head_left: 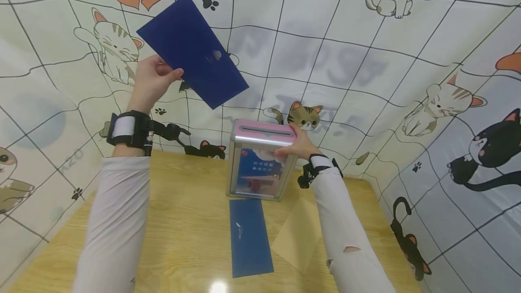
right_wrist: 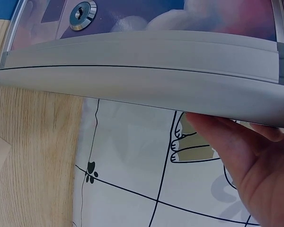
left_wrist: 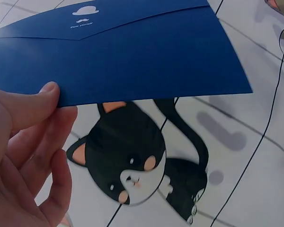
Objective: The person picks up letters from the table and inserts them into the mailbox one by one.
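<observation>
Showing, largest first, a cloth (head_left: 309, 49) printed with cats and grid lines, hung behind a pale wooden table (head_left: 183, 220). Then a clear-fronted, metal-edged box (head_left: 260, 141), standing upright near the table's far edge, gripped at its upper right corner by the right hand (head_left: 301, 143), thumb against the front and fingers at the top. Probably hard, rigid and smooth; best steadied by its edges, away from the clear panel. Next, raised at left, well above the table and tilted, a navy envelope (head_left: 193, 51), pinched about midway along one long edge between thumb and fingers of the left hand (head_left: 156, 76). Likely light, thin and fairly crisp, apt to crease if squeezed; best taken lightly by an edge, with flap undisturbed. Lying flat before the box, a second blue envelope (head_left: 251, 243), with a tan envelope (head_left: 299, 238) just beside it, partly hidden by the right forearm (head_left: 346, 225). Smallest, a narrow slot (head_left: 266, 130) along the box's pink top, and a round metal lock (right_wrist: 83, 15) on its front.
</observation>
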Available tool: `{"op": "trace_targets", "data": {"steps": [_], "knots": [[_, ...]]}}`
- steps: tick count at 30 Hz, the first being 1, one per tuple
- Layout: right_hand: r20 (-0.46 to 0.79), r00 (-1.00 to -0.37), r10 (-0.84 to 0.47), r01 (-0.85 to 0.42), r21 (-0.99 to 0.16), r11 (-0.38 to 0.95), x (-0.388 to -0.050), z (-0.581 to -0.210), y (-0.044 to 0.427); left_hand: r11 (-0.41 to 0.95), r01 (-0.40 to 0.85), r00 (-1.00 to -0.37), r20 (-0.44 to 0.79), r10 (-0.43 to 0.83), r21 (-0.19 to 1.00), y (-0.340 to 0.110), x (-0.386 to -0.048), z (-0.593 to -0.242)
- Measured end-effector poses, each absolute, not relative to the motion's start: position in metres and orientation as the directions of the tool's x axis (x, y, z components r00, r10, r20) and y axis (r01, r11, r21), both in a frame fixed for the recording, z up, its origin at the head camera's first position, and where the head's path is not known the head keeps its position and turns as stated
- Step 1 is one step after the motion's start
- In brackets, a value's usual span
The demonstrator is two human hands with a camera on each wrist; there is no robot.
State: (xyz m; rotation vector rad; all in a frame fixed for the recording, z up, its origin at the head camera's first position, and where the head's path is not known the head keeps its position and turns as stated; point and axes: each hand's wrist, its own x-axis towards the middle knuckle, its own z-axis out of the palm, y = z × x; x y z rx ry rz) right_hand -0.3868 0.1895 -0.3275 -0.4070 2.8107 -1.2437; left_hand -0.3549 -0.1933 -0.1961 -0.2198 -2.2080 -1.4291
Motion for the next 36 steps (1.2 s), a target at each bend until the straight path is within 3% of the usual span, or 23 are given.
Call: {"op": "trace_targets", "data": {"steps": [12,36], "knots": [[0.094,-0.961,-0.262,-0.246,-0.723,0.645,-0.384,-0.324,0.189,0.463,0.424,-0.871,0.491,-0.029,0.779,-0.148,-0.371,-0.2],[0.072,-0.966,-0.248,-0.222,-0.721,0.657,-0.387,-0.328,0.191,0.489,0.458,-0.885,0.433,0.171,0.742,-0.103,-0.388,-0.228]]}}
